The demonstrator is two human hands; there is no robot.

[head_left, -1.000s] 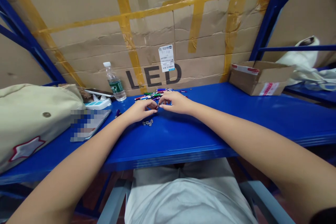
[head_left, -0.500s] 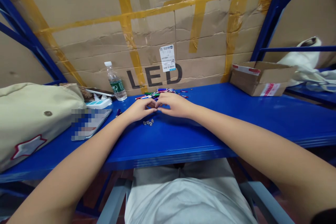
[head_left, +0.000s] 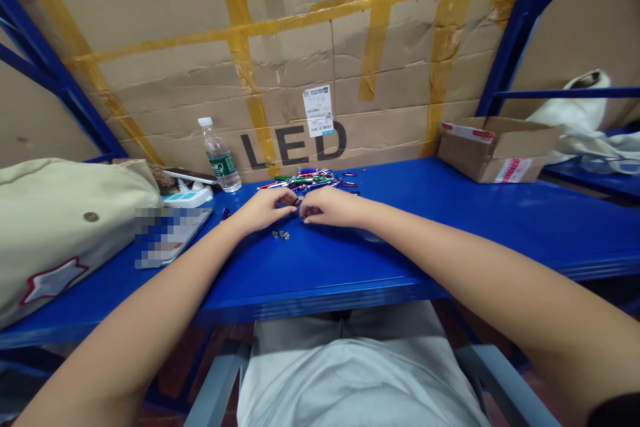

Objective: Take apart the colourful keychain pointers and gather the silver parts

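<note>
My left hand is over the blue table, its fingers curled toward the thumb around something small and mostly hidden. Close against its fingertips is my right hand, closed with the fingers bent down; a tiny dark bit shows at its tips, too small to name. Just behind both hands lies a pile of slim shiny metallic pieces in red, green, blue and silver. A few oval coloured rings lie at the pile's right end. Nearer to me, below my left hand, sit several small silver metal parts.
A water bottle stands behind a white power strip. On the left are a flat tablet-like device and a cream bag. An open cardboard box sits at the right; a large cardboard sheet rises behind the table.
My right hand has drawn slightly back from the left fingertips and its fingers have curled downward. My left hand has barely moved. The small silver parts now look slightly fewer or differently spread.
</note>
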